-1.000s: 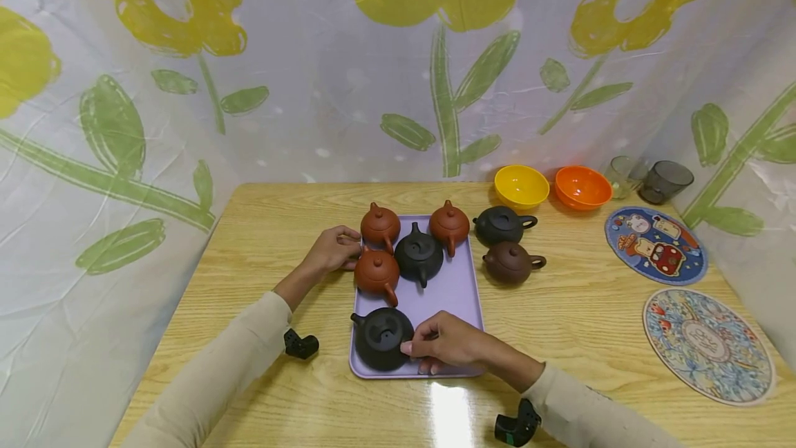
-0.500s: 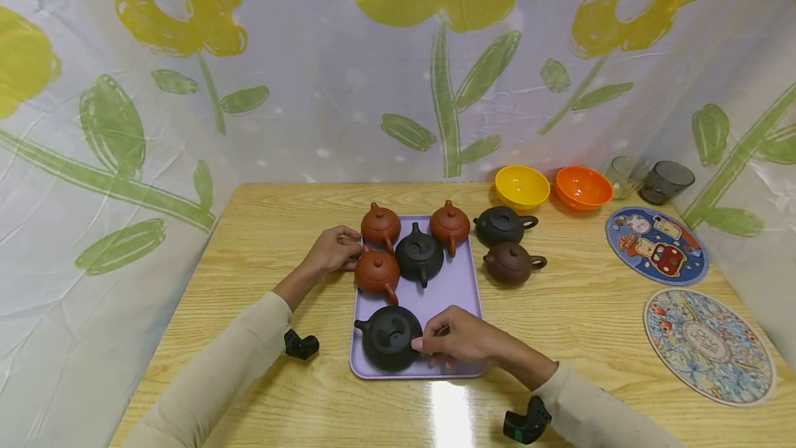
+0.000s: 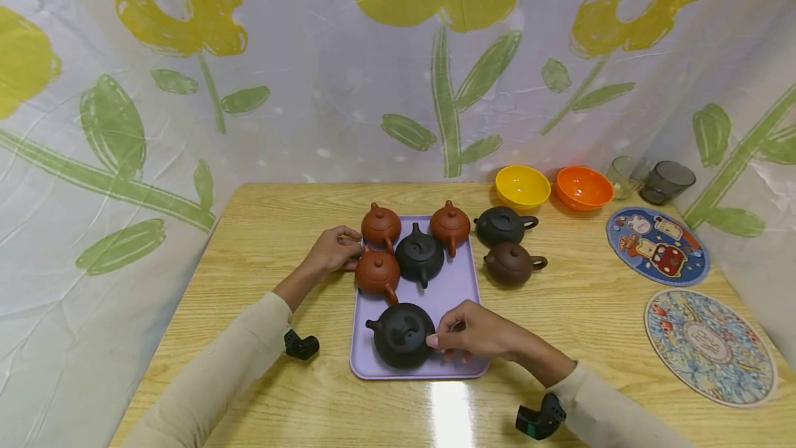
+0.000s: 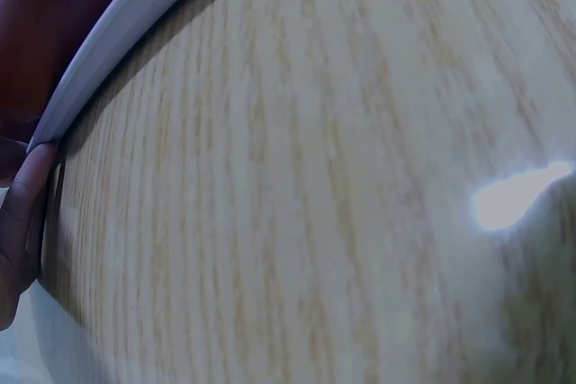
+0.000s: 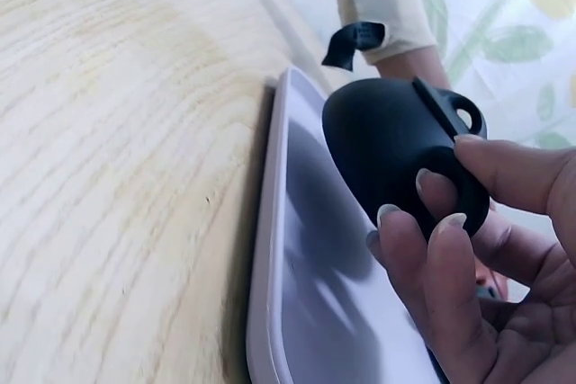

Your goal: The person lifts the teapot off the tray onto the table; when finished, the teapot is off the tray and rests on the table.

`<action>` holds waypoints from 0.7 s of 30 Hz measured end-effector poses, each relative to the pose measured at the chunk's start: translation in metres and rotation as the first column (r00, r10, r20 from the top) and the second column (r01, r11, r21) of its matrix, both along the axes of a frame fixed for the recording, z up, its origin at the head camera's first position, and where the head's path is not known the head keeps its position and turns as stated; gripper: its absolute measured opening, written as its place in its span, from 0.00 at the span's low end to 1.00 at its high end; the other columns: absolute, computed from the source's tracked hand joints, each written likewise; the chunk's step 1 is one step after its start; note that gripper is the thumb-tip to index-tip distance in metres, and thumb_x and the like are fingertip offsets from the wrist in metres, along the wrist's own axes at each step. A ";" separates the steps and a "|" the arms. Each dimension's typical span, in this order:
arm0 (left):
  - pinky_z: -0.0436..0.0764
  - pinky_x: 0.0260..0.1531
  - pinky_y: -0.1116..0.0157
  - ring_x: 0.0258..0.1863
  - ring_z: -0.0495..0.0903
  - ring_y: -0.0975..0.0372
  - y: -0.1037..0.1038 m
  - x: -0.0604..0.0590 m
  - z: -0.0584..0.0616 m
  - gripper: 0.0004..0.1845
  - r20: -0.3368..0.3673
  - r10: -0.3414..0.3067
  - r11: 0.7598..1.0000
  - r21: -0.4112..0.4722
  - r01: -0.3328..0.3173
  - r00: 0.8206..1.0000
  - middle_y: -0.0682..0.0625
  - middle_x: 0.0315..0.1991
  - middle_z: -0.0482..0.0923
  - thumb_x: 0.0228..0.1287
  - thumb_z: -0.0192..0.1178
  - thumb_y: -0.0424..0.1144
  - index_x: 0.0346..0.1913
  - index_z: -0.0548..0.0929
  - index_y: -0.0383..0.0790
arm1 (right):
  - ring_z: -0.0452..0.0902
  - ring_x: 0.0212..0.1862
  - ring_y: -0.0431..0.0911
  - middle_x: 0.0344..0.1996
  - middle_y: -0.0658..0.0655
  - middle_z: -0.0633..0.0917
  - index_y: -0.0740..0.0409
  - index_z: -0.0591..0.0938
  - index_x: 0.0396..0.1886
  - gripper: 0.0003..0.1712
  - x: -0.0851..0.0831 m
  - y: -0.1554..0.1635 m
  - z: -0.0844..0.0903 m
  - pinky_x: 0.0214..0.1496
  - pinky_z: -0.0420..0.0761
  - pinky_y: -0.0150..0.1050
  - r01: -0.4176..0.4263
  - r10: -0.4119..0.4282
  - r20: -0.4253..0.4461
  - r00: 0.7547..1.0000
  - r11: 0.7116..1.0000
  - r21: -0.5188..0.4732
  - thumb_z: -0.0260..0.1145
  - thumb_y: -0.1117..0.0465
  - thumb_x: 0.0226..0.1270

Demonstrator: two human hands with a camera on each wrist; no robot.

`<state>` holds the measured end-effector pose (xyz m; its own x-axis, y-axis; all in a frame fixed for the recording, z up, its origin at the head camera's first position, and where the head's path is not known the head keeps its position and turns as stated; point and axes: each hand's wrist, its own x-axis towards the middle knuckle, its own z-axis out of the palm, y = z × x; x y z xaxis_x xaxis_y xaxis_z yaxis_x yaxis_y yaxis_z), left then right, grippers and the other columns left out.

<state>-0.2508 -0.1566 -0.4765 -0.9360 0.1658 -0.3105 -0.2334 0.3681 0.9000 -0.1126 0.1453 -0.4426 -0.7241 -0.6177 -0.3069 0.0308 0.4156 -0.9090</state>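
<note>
The right hand point(image 3: 475, 332) is pinching the black teapot point(image 3: 403, 337) by its handle, over the near end of the lilac tray point(image 3: 457, 290); the left hand point(image 3: 332, 249) is touching its left edge, grip unclear!

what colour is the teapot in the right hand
The teapot is black, seen best up close in the right wrist view.

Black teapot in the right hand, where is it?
In the head view, the black teapot is at the near end of the lilac tray, left of the right hand and below the nearest red-brown teapot.
</note>
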 end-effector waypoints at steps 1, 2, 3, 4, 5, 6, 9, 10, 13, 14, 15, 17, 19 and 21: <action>0.88 0.31 0.68 0.30 0.84 0.65 0.000 0.000 0.000 0.19 -0.002 0.001 1.000 -0.003 -0.001 1.000 0.35 0.51 0.82 0.67 0.60 0.30 0.60 0.74 0.29 | 0.80 0.29 0.45 0.24 0.61 0.86 0.66 0.86 0.28 0.18 0.000 0.002 0.000 0.24 0.79 0.32 -0.004 0.004 -0.004 1.000 1.000 0.001 0.68 0.54 0.69; 0.88 0.31 0.68 0.30 0.84 0.65 0.000 0.000 0.000 0.19 -0.003 0.001 1.000 -0.006 -0.001 1.000 0.34 0.51 0.82 0.67 0.60 0.30 0.60 0.74 0.29 | 0.80 0.29 0.44 0.25 0.60 0.86 0.65 0.87 0.28 0.17 -0.001 0.005 0.001 0.24 0.79 0.32 -0.007 0.007 -0.008 1.000 1.000 0.003 0.68 0.54 0.69; 0.88 0.31 0.68 0.30 0.84 0.65 0.000 0.000 0.000 0.19 -0.003 0.002 1.000 -0.007 -0.002 1.000 0.34 0.51 0.82 0.67 0.60 0.30 0.59 0.74 0.29 | 0.80 0.29 0.44 0.25 0.59 0.86 0.65 0.87 0.28 0.17 -0.001 0.007 0.001 0.24 0.79 0.33 -0.011 0.011 -0.013 1.000 1.000 0.004 0.68 0.54 0.69; 0.88 0.31 0.68 0.30 0.84 0.65 0.000 0.000 0.000 0.19 -0.003 0.003 1.000 -0.007 -0.003 1.000 0.34 0.51 0.82 0.68 0.60 0.30 0.59 0.74 0.29 | 0.80 0.29 0.44 0.25 0.58 0.86 0.64 0.87 0.29 0.16 -0.002 0.009 0.001 0.24 0.79 0.33 -0.013 0.013 -0.015 1.000 1.000 0.004 0.68 0.54 0.69; 0.88 0.31 0.68 0.30 0.84 0.65 0.000 0.000 -0.001 0.19 -0.002 0.004 1.000 -0.008 -0.004 1.000 0.34 0.52 0.82 0.68 0.60 0.30 0.59 0.74 0.29 | 0.80 0.29 0.44 0.25 0.57 0.86 0.63 0.87 0.29 0.16 -0.003 0.011 0.001 0.24 0.79 0.33 -0.017 0.017 -0.020 1.000 1.000 0.004 0.69 0.54 0.69; 0.88 0.31 0.68 0.30 0.84 0.65 0.000 0.000 -0.001 0.19 -0.002 0.002 1.000 -0.008 -0.002 1.000 0.34 0.52 0.82 0.68 0.60 0.30 0.59 0.74 0.29 | 0.80 0.29 0.43 0.25 0.57 0.85 0.63 0.87 0.29 0.15 -0.003 0.013 0.002 0.24 0.79 0.33 -0.021 0.021 -0.025 0.999 1.000 0.002 0.69 0.55 0.69; 0.88 0.31 0.68 0.31 0.84 0.65 -0.001 0.000 -0.002 0.19 0.004 0.004 1.000 -0.009 -0.004 1.000 0.34 0.52 0.82 0.69 0.60 0.30 0.59 0.74 0.29 | 0.79 0.29 0.42 0.25 0.56 0.85 0.63 0.87 0.28 0.15 -0.005 0.020 0.003 0.23 0.79 0.33 -0.030 0.030 -0.036 0.999 0.999 -0.009 0.69 0.55 0.68; 0.88 0.31 0.68 0.31 0.84 0.65 -0.001 -0.001 -0.002 0.19 0.004 0.004 1.000 -0.008 -0.004 1.000 0.34 0.53 0.81 0.69 0.60 0.30 0.60 0.74 0.29 | 0.79 0.29 0.42 0.25 0.56 0.85 0.63 0.87 0.28 0.15 -0.005 0.022 0.003 0.23 0.78 0.32 -0.034 0.034 -0.040 0.999 0.999 -0.014 0.69 0.55 0.68; 0.88 0.32 0.67 0.31 0.84 0.65 -0.001 -0.001 -0.002 0.19 0.007 0.006 1.000 -0.008 -0.006 1.000 0.33 0.53 0.81 0.68 0.60 0.31 0.60 0.74 0.29 | 0.77 0.28 0.41 0.25 0.56 0.84 0.63 0.87 0.28 0.16 -0.006 0.029 0.004 0.22 0.76 0.30 -0.048 0.047 -0.049 0.998 0.999 -0.021 0.68 0.55 0.69; 0.88 0.33 0.67 0.31 0.84 0.65 -0.001 -0.001 -0.001 0.19 0.009 0.005 1.000 -0.007 -0.005 1.000 0.33 0.54 0.81 0.68 0.60 0.31 0.60 0.74 0.29 | 0.76 0.28 0.41 0.25 0.56 0.84 0.63 0.87 0.28 0.16 -0.007 0.031 0.005 0.22 0.75 0.29 -0.054 0.053 -0.054 0.997 0.998 -0.022 0.68 0.55 0.69; 0.88 0.33 0.67 0.31 0.84 0.65 -0.001 -0.001 -0.001 0.19 0.010 0.005 1.000 -0.010 -0.005 1.000 0.33 0.54 0.81 0.68 0.60 0.31 0.60 0.74 0.30 | 0.75 0.28 0.41 0.25 0.56 0.84 0.63 0.87 0.28 0.16 -0.007 0.033 0.006 0.22 0.74 0.29 -0.062 0.060 -0.059 0.996 0.998 -0.023 0.68 0.55 0.70; 0.89 0.34 0.67 0.32 0.84 0.64 -0.001 -0.001 0.000 0.20 0.014 0.004 1.000 -0.011 -0.004 1.000 0.33 0.55 0.81 0.68 0.60 0.31 0.60 0.74 0.30 | 0.75 0.28 0.41 0.25 0.56 0.83 0.63 0.87 0.27 0.17 -0.007 0.038 0.007 0.23 0.73 0.28 -0.075 0.073 -0.068 0.995 0.997 -0.028 0.67 0.55 0.70; 0.89 0.34 0.67 0.32 0.84 0.64 -0.001 -0.001 0.000 0.20 0.017 0.003 1.000 -0.014 -0.003 1.000 0.33 0.55 0.80 0.69 0.60 0.32 0.61 0.74 0.30 | 0.75 0.29 0.41 0.25 0.59 0.82 0.64 0.86 0.27 0.17 -0.008 0.043 0.008 0.23 0.73 0.28 -0.092 0.089 -0.077 0.993 0.995 -0.039 0.66 0.56 0.71; 0.88 0.34 0.67 0.32 0.85 0.64 0.000 -0.001 0.000 0.20 0.018 0.000 1.000 -0.019 0.000 1.000 0.33 0.55 0.80 0.69 0.60 0.32 0.61 0.74 0.30 | 0.75 0.29 0.42 0.25 0.63 0.81 0.65 0.85 0.28 0.17 -0.009 0.047 0.009 0.22 0.74 0.29 -0.104 0.099 -0.073 0.992 0.993 -0.059 0.66 0.57 0.72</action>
